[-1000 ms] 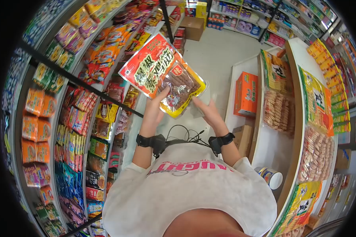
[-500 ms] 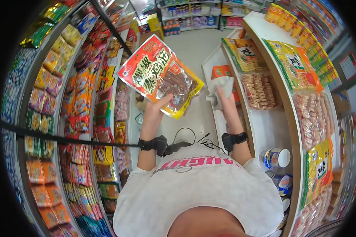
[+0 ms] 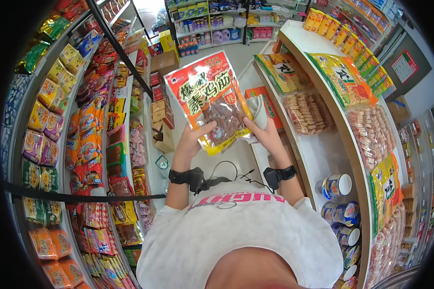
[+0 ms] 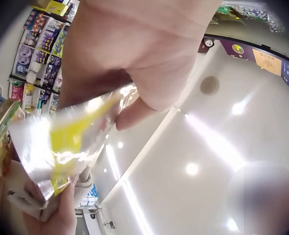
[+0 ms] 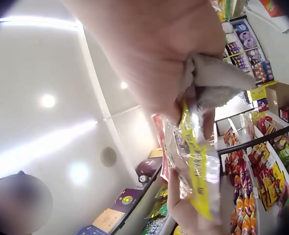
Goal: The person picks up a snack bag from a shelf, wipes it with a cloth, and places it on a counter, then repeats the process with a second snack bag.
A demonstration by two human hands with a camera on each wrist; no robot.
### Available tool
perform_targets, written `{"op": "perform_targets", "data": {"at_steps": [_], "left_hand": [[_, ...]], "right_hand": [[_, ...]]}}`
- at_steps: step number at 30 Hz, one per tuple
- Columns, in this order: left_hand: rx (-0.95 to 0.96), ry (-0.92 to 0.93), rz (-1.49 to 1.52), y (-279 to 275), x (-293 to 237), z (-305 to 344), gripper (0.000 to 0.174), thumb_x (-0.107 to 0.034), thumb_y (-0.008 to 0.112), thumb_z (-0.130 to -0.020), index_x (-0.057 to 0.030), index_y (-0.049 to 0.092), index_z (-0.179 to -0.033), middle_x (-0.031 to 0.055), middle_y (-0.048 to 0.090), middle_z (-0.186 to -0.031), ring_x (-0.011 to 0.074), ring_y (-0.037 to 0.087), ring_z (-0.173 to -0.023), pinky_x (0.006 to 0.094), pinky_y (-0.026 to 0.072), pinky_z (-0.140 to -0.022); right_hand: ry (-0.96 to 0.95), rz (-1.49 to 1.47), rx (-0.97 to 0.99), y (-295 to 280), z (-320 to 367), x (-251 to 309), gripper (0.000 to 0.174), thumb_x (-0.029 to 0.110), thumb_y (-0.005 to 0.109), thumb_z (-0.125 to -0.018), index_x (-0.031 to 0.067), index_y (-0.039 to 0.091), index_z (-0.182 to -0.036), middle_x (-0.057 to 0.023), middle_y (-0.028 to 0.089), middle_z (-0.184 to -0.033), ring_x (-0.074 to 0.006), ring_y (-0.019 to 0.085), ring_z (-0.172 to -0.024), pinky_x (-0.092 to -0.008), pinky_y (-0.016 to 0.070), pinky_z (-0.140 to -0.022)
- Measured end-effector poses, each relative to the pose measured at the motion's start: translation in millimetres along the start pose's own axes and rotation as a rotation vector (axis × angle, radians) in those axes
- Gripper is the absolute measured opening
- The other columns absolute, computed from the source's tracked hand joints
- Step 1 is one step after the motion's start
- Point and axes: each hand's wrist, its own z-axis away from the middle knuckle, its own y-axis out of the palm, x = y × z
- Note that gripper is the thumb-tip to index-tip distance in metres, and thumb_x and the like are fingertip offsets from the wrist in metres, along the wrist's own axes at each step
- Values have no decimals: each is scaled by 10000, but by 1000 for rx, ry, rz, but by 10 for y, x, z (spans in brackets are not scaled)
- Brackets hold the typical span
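Note:
A red and yellow snack bag (image 3: 205, 91) with large Chinese characters and a see-through window is held up before the chest in the head view. My left hand (image 3: 190, 140) pinches its lower left edge, the thumb lying over the front. At the lower right edge my right hand (image 3: 269, 137) grips the bag, its thumb on the front too. That hand also holds a crumpled grey cloth (image 3: 259, 111), partly hidden behind the bag. In the right wrist view the cloth (image 5: 215, 76) lies folded between the fingers beside the bag's yellow bottom edge (image 5: 196, 166).
Tall shelves of packaged snacks (image 3: 84, 130) run along the left. On the right, a white shelf unit (image 3: 306, 144) carries bagged biscuits (image 3: 307, 113), an orange box (image 3: 263, 98) and several tins (image 3: 336, 187). Cardboard boxes (image 3: 164, 62) stand on the floor ahead. Dark bands circle both wrists.
Half a second ago the right hand held the cloth out to the right, apart from the bag; now it has come in and grips the bag's right edge. The left hand keeps its hold.

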Motion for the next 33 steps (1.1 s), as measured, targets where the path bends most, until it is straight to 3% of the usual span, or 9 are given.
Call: {"op": "perform_targets", "data": {"at_steps": [5,11,16,19,23,25,27,31,33], "left_hand": [[27,48,72,-57,20,-22,509,29,630,-914,-27,458,-1391,88,550,-1348,199,564,-1208,371,486,-1002],[36,60,-10,107,148,-58,607,30,635,-906,-60,381,-1450,90,547,-1353,203,593,-1176,377,520,-962],[343,144,-486,420,59,-133,902,152,424,-822,-118,70,-1606,135,191,-1633,224,254,-1475,337,311,-1150],[553,249,-581,470,3,-157,839,74,531,-897,-45,79,-1594,134,183,-1626,202,231,-1479,340,221,-1187],[442,83,-521,505,162,-105,764,40,558,-909,-22,173,-1565,149,339,-1552,195,360,-1401,353,303,-1151],[385,-129,-473,397,290,-123,687,23,577,-913,-4,271,-1528,145,450,-1476,196,460,-1326,361,360,-1116],[352,-12,-705,337,364,-97,523,-15,616,-917,5,433,-1406,98,571,-1311,173,560,-1183,344,430,-1043],[292,-86,-535,288,323,-68,463,-92,629,-940,9,485,-1368,80,594,-1277,161,575,-1145,326,445,-1006],[272,0,-542,238,278,-77,448,-141,631,-957,11,501,-1358,74,607,-1267,158,580,-1132,324,452,-987]], "right_hand": [[-229,-22,-271,17,-156,-140,370,300,620,-993,-15,617,-1187,-38,672,-964,-104,616,-876,-280,501,-772],[-479,271,-334,164,-248,110,496,259,517,-1019,-57,427,-1391,-237,528,-1338,-327,524,-1234,-397,394,-1054],[-824,606,-430,648,-132,431,540,282,498,-1001,-60,388,-1405,-290,457,-1368,-429,442,-1281,-423,328,-1107],[-525,251,-325,335,-453,322,563,292,477,-1008,-65,346,-1423,-284,438,-1380,-425,427,-1291,-412,311,-1118],[-719,214,-387,368,-254,787,537,262,485,-1007,-69,364,-1412,-292,436,-1388,-415,427,-1307,-417,293,-1134],[-874,553,-209,413,-266,664,481,262,528,-988,-38,471,-1360,-255,509,-1369,-421,432,-1334,-461,254,-1168],[-1000,880,7,529,-69,841,436,265,531,-980,-20,538,-1308,-238,555,-1337,-423,418,-1365,-473,212,-1198],[-673,822,-550,267,-425,483,418,283,574,-972,-46,598,-1228,-220,603,-1276,-429,507,-1258,-502,332,-1119],[-481,664,-567,-146,-690,236,479,338,509,-1020,-70,564,-1263,-214,612,-1273,-362,547,-1239,-442,398,-1073]]}}
